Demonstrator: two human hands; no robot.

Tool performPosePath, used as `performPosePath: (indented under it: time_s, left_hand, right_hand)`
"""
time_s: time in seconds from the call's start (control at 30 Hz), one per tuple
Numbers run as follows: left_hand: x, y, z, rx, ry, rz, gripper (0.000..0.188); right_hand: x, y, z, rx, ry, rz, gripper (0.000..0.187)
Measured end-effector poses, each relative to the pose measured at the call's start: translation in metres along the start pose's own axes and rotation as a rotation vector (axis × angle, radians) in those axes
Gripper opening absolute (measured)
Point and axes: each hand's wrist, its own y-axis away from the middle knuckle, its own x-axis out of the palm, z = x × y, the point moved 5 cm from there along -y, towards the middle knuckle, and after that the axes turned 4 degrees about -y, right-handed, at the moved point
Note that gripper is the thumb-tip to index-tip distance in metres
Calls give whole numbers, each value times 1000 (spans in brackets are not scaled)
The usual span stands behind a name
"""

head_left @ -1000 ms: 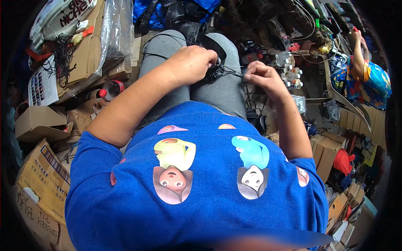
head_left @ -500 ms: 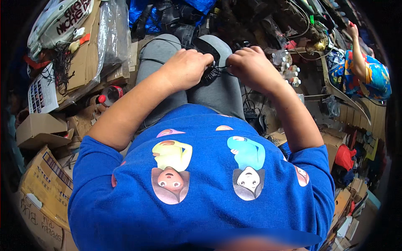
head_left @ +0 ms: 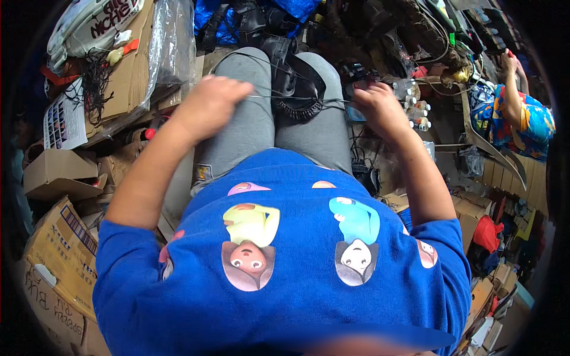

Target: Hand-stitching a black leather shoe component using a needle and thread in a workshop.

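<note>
A black shoe [head_left: 286, 83] with a ridged sole edge rests between my grey-trousered knees. Dark thread [head_left: 263, 97] stretches tight across it, out to either side. My left hand [head_left: 217, 107], blurred by motion, is closed on the thread's left part above my left thigh. On the other side, past my right thigh, my right hand [head_left: 382, 108] is closed on the opposite part. A loose dark strand also loops over my left knee. Both fingertips are too smeared to show the exact grip.
Small clear bottles [head_left: 420, 108] stand beyond my right hand. At the far right is another person in a bright patterned shirt [head_left: 522, 113]. Cardboard boxes [head_left: 59, 172] and a plastic-covered cardboard stack [head_left: 169, 53] lie left. More black footwear [head_left: 252, 24] lies ahead on blue plastic.
My hands have moved apart from close over the shoe, left hand leftward and right hand rightward. The thread between them is now drawn out straight, and the shoe shows more fully.
</note>
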Motion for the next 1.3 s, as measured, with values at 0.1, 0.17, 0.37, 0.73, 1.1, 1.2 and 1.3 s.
performPosePath:
  time_s: [0.1, 0.17, 0.37, 0.73, 1.1, 1.2, 1.3]
  left_hand:
    - [-23, 33, 42, -380, 289, -41, 10]
    - [-33, 33, 50, -463, 714, -109, 7]
    - [-53, -50, -52, 156, 1551, -175, 16]
    - [-122, 98, 122, -511, -105, -114, 18]
    - [-46, 8, 47, -434, 298, -22, 30]
    - [0, -50, -34, 15, 442, -34, 35]
    - [27, -86, -41, 14, 521, 41, 28]
  right_hand:
    - [1, 44, -58, 716, -517, 162, 10]
    - [-9, 42, -62, 682, -1133, -137, 17]
    - [-33, -42, 31, -7, -1987, -295, 24]
    - [-3, 132, -116, 731, -287, 197, 24]
    - [8, 111, -88, 754, -615, 66, 25]
    - [-1, 28, -21, 485, -862, -33, 21]
    - [5, -15, -3, 270, -965, -86, 16]
